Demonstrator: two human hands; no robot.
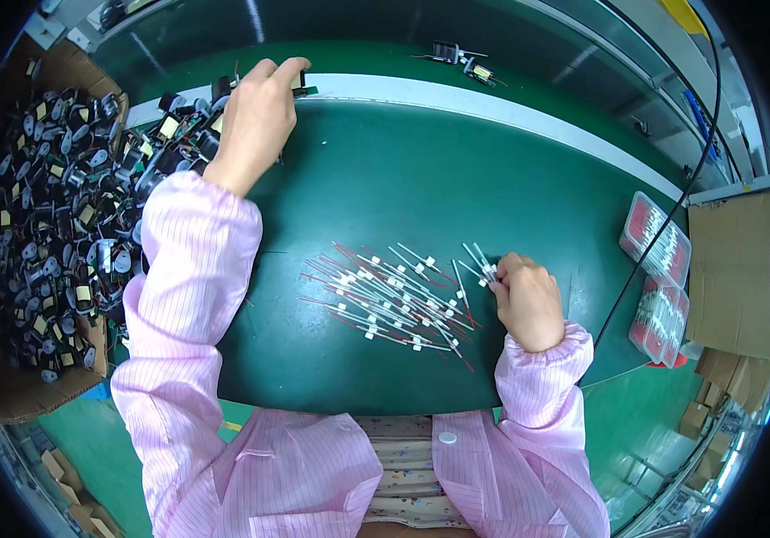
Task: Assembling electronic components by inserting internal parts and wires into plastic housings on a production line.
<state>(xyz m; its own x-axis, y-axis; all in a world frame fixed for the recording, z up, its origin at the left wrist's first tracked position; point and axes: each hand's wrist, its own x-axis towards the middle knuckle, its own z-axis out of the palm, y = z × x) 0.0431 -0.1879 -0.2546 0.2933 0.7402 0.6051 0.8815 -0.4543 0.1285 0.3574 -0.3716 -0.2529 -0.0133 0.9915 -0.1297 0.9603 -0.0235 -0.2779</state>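
Observation:
My left hand (pixel 262 108) reaches to the far left, over the white strip at the table's back edge. Its fingers bend around a small black assembly (pixel 301 82) with a green edge, partly hidden by the hand. Close to its wrist is a heap of similar black assemblies (pixel 168 134) with grey and yellow parts. My right hand (pixel 528 300), right of the middle, pinches a few thin white leads with white connectors (pixel 487 269). Left of it, a loose spread of red and white leads with white connectors (pixel 394 291) lies on the green table (pixel 385 179).
A large cardboard box (pixel 31 381) full of black assemblies stands at the left. Two clear plastic boxes (pixel 663 291) of leads sit at the right edge, beside another carton (pixel 733 278). A black cable (pixel 649 251) hangs there. Two assemblies (pixel 446 52) lie on the green strip beyond.

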